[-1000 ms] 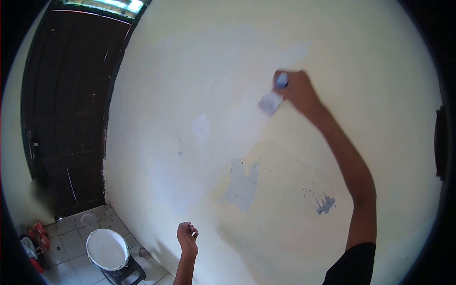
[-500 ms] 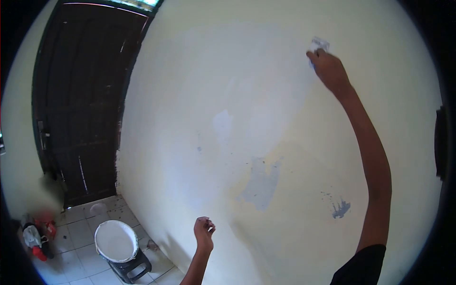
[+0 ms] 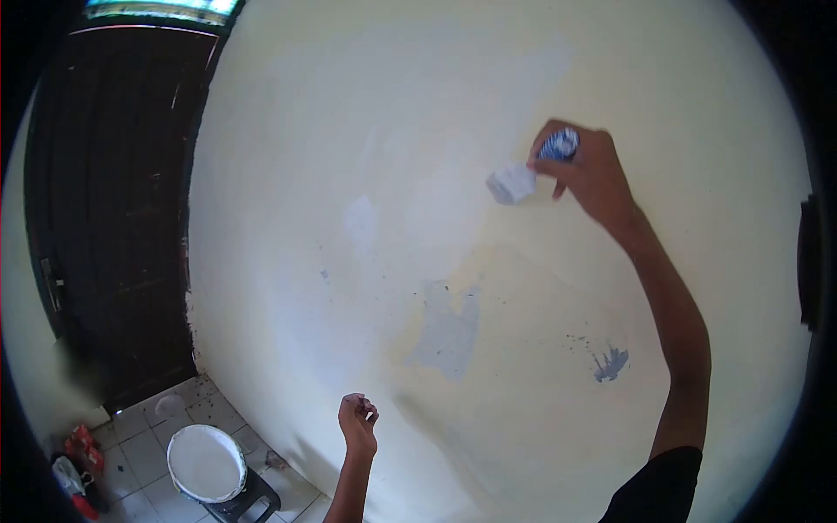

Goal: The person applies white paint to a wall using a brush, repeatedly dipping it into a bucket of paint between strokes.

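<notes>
The pale wall [image 3: 288,131], marked by a grey patch [image 3: 446,336], adjoins a dark door [image 3: 113,200]; the stool [image 3: 263,504] under the white bucket [image 3: 241,488] is cropped below. The right hand's [image 3: 595,174] fingers enclose a flat tool's [image 3: 513,185] handle before the wall, edge contact indeterminate. The left hand's [image 3: 357,424] fingers are curled, contents unreadable.

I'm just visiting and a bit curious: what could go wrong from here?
The blue-handled tool might slip, since only the right fingers hold it. The white bucket sits on a dark stool, so a bump could tip it onto the floor tiles. The wall has an uneven-edged grey patch that might flake further if rubbed.
</notes>
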Demonstrator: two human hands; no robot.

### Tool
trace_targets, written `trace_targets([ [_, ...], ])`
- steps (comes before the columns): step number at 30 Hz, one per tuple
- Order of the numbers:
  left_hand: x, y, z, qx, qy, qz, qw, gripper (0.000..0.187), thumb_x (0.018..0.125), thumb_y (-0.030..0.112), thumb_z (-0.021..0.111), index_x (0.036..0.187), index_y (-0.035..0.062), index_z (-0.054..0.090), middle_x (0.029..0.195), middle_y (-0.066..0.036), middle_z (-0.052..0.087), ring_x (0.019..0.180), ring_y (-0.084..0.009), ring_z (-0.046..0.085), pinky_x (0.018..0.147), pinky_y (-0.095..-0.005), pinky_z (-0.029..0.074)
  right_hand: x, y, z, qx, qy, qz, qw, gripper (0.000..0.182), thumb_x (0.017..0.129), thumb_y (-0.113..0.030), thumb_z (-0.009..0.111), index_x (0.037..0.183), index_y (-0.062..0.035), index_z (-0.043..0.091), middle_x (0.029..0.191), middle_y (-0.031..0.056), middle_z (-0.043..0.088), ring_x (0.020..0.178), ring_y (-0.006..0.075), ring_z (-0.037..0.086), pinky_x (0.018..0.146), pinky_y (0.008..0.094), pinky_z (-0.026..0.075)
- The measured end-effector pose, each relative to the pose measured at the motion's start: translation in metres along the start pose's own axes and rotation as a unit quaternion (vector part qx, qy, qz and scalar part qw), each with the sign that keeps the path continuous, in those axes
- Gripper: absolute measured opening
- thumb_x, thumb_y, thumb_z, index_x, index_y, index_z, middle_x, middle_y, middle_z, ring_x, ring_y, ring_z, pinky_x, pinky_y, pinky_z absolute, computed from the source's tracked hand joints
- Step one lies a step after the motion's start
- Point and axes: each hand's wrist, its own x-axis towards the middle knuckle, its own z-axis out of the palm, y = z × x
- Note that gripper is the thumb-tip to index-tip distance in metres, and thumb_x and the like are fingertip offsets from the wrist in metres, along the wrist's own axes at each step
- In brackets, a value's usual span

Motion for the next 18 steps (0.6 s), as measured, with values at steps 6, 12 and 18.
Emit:
trace_targets([
  [6, 0.001, -0.015, 0.015, 0.002, -0.002, -0.034, 0.999, 0.013, 0.089, 0.024, 0.051, 0.089, 0.011, 0.054, 0.075, -0.001, 0.053, 0.069, -0.0132, 0.051, 0.069, -0.0307, 0.042, 0.091, 0.035, -0.056, -0.187, 0.139, -0.103, 0.967, 0.006, 0.081, -0.005, 0.065, 0.086, -0.003, 0.063, 0.066, 0.0035, 0.059, 0.058, 0.0099, 0.057, 0.052, 0.0263, 0.05],
  [12, 0.001, -0.02, 0.022, 0.012, -0.036, -0.018, 0.999, 0.013, 0.088, 0.027, 0.053, 0.09, 0.0145, 0.055, 0.076, 0.001, 0.053, 0.072, -0.0122, 0.053, 0.071, -0.0315, 0.041, 0.123, 0.007, -0.062, -0.397, 0.224, -0.201, 0.867, 0.009, 0.083, -0.006, 0.065, 0.09, -0.0003, 0.063, 0.071, 0.0152, 0.062, 0.063, 0.0238, 0.059, 0.063, 0.0362, 0.047],
  [18, 0.003, -0.013, 0.024, -0.003, -0.021, -0.006, 1.0, 0.014, 0.09, 0.024, 0.05, 0.089, 0.0102, 0.053, 0.076, -0.001, 0.052, 0.071, -0.0132, 0.05, 0.07, -0.0306, 0.042, 0.123, 0.044, -0.022, -0.505, 0.141, -0.299, 0.797, 0.028, 0.084, -0.006, 0.056, 0.111, -0.0088, 0.063, 0.084, 0.0126, 0.06, 0.077, 0.0296, 0.063, 0.067, 0.0396, 0.052],
])
